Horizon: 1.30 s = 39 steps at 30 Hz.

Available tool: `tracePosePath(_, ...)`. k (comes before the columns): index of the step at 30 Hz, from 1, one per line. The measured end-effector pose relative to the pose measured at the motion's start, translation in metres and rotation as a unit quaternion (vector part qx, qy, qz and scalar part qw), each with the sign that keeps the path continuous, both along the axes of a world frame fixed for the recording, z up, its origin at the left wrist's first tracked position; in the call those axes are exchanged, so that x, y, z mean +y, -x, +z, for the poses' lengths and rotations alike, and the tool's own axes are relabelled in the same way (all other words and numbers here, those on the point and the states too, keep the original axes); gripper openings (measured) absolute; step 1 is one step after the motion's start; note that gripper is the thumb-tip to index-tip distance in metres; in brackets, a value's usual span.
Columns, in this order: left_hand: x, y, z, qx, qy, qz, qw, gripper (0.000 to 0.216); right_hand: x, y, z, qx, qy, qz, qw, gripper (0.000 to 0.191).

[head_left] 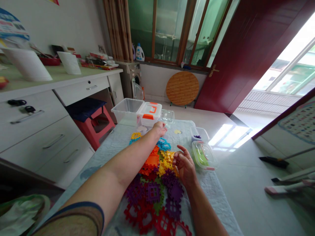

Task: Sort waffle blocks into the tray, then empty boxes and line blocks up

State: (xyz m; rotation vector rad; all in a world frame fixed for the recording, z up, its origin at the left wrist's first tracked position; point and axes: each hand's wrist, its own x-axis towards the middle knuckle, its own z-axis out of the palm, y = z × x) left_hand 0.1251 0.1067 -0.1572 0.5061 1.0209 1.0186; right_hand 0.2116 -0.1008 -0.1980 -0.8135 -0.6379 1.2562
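My left hand (pixel 160 128) is stretched far forward over the table, at the near side of a small clear plastic box (pixel 167 115). Its fingers are small and partly hidden, so their grip cannot be made out. My right hand (pixel 185 165) hovers beside the yellow gear-edged pieces (pixel 167 158), index finger stretched out and the others loosely bent, holding nothing visible. Toward me the pile runs through orange pieces (pixel 152 160), purple pieces (pixel 153 191) and red pieces (pixel 147 220). Blue pieces (pixel 163 144) lie just beneath my left wrist.
Along the table's far edge stand an open clear bin (pixel 128 106) and a lidded box with orange latches (pixel 150 111). On the right, a lidded container with green contents (pixel 202 155) sits by a tub with purple pieces (pixel 197 137). A red stool (pixel 93 126) is at left.
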Motion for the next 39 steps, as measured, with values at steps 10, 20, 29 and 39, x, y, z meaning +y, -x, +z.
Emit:
tracePosePath(10,-0.053,0.150,-0.019,0.374,-0.224,-0.073,0.897,0.020,0.000,0.004,-0.004,-0.102,-0.039,-0.008,0.994,0.035)
tracePosePath(20,-0.073,0.186,-0.063,0.568,-0.312,-0.166,0.744,0.043,-0.002,-0.011,0.024,-0.299,-0.050,-0.148,0.941,0.019)
tracePosePath(29,-0.093,0.197,-0.070,0.450,-0.302,-0.121,0.832,0.062,-0.020,-0.098,0.037,-0.662,0.072,-0.362,0.653,0.036)
tracePosePath(39,-0.126,0.189,-0.040,0.530,-0.415,0.022,0.739,0.049,-0.017,-0.112,0.008,-0.657,0.077,-0.331,0.673,0.016)
